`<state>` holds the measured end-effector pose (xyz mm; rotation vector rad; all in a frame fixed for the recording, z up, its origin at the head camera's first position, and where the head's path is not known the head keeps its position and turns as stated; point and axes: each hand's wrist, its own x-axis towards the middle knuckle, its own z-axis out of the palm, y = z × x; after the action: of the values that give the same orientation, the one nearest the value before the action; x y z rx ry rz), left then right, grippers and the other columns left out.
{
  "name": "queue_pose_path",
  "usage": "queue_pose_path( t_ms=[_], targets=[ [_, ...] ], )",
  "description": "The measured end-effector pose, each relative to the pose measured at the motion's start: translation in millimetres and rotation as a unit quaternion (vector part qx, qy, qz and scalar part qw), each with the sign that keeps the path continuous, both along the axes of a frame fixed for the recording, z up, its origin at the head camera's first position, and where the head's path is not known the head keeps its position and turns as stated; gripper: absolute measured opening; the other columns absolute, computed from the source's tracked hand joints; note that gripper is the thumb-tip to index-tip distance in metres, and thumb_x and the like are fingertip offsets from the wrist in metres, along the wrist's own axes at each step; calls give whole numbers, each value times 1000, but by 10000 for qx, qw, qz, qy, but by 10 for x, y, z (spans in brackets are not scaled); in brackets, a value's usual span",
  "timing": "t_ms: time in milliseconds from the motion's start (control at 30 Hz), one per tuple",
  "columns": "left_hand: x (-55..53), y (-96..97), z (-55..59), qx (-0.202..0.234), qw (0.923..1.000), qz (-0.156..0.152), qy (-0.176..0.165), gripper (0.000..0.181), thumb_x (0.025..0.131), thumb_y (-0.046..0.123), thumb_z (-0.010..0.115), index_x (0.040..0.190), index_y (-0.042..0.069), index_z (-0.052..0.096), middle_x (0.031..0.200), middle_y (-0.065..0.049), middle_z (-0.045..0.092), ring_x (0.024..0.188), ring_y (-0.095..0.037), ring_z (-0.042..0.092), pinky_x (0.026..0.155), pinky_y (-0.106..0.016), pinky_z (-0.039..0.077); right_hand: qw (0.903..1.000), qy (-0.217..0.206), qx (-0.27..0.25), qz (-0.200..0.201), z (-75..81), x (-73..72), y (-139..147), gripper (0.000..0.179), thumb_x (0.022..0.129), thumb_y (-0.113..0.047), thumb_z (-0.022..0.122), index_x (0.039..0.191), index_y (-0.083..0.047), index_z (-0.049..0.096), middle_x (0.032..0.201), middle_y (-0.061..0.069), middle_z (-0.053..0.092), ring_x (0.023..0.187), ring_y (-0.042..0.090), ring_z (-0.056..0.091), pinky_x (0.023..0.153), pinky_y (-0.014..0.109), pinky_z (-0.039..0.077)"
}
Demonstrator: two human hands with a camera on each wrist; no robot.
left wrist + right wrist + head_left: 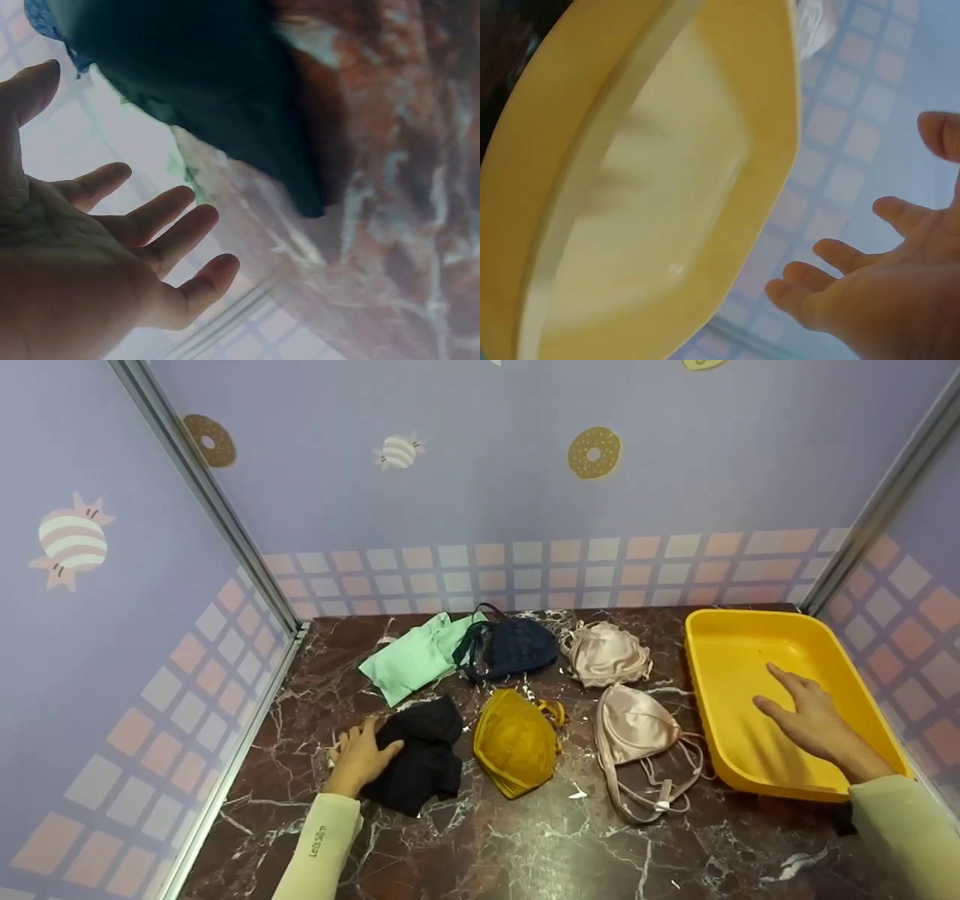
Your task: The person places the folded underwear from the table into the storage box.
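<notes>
The person's left hand (pixel 361 757) is at the left edge of the black garment (pixel 424 754), which lies in a folded heap at the near left of the bench (pixel 540 847); from the head camera the thumb overlaps that edge, though whether skin meets cloth I cannot tell. The left wrist view shows this grip loose, the fingers slightly bent and spread apart, the thumb well away from them, with hold of nothing. The right hand (pixel 810 720) hovers over the yellow tray (pixel 726 660) at the right end of the bench, its grip wide, thumb and fingers well separated, also holding nothing; a soft shadow falls on the tray's floor. To the right of the black garment, and apart from it, lies the mustard bra (pixel 516 742), cup side up, with a strap bunched at its right edge. Farther right, the pink satin bra (pixel 636 724) rests near the tray, its straps trailing in loops toward the person. Along the far side lie the mint cloth (pixel 420 656), the navy bra (pixel 523 646) with straps reaching over the mint cloth's right end, and the pale pink bra (pixel 606 654). Behind stands a lilac wall (pixel 510 487) printed with doughnuts, sweets and a band of pink and white squares.
</notes>
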<state>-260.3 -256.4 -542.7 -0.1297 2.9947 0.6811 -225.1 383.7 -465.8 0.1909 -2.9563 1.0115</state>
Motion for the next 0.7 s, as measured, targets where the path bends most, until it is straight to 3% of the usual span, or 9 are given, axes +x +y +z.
queue_pose_path(
  t_ms=[167, 233, 300, 333, 367, 433, 600, 700],
  targets=[
    [18, -44, -60, 80, 9999, 23, -141, 73, 90, 43, 60, 144, 3, 33, 136, -32, 37, 127, -50, 26, 97, -68, 15, 9989, 288, -171, -328, -69, 3, 307, 59, 101, -25, 41, 143, 11, 22, 135, 45, 22, 121, 63, 19, 93, 71, 17],
    [26, -57, -63, 146, 9998, -18, -131, 73, 90, 44, 59, 144, 3, 34, 137, -32, 37, 127, -50, 25, 97, -69, 15, 9975, 291, -220, -602, -110, 23, 439, 55, 101, -21, 39, 142, 11, 24, 134, 46, 22, 112, 57, 37, 91, 65, 29],
    [42, -69, -49, 139, 9998, -76, -157, 75, 89, 48, 59, 144, 5, 34, 138, -31, 37, 128, -50, 25, 96, -69, 15, 9948, 258, -199, -960, -154, 58, 561, 52, 100, -18, 37, 143, 10, 26, 134, 47, 23, 85, 42, 55, 77, 51, 46],
    [53, -72, -39, 132, 9997, -125, -184, 76, 88, 49, 60, 144, 5, 34, 139, -30, 37, 128, -51, 25, 96, -70, 15, 9929, 182, -196, -1162, -177, 80, 614, 52, 100, -17, 36, 144, 8, 26, 134, 47, 22, 67, 33, 55, 64, 43, 49],
    [65, -76, -30, 102, 9995, -184, -215, 77, 87, 50, 60, 144, 5, 35, 139, -30, 36, 128, -51, 25, 96, -70, 15, 9909, 149, -193, -1325, -202, 103, 668, 51, 99, -16, 35, 144, 7, 27, 134, 48, 22, 52, 25, 49, 51, 36, 46],
    [91, -81, -9, 52, 9992, -273, -293, 80, 84, 51, 63, 144, 6, 35, 140, -29, 37, 128, -52, 26, 96, -71, 13, 9861, 72, -85, -1658, -255, 154, 755, 51, 98, -16, 35, 144, 5, 29, 133, 48, 23, 38, 12, 31, 35, 29, 34],
    [134, -61, 29, 71, 9984, -464, -315, 80, 82, 46, 69, 143, 6, 37, 137, -27, 42, 123, -51, 34, 95, -71, 16, 9766, -85, 50, -2147, -381, 286, 911, 52, 96, -14, 37, 142, 9, 29, 132, 49, 23, 41, 16, 36, 37, 30, 35],
    [147, -57, 25, 98, 9983, -510, -283, 79, 81, 45, 70, 142, 6, 38, 135, -27, 44, 120, -50, 37, 93, -69, 20, 9698, -222, -88, -2429, -448, 356, 964, 52, 95, -9, 36, 141, 13, 26, 131, 50, 22, 66, 38, 54, 41, 31, 39]
  ],
)
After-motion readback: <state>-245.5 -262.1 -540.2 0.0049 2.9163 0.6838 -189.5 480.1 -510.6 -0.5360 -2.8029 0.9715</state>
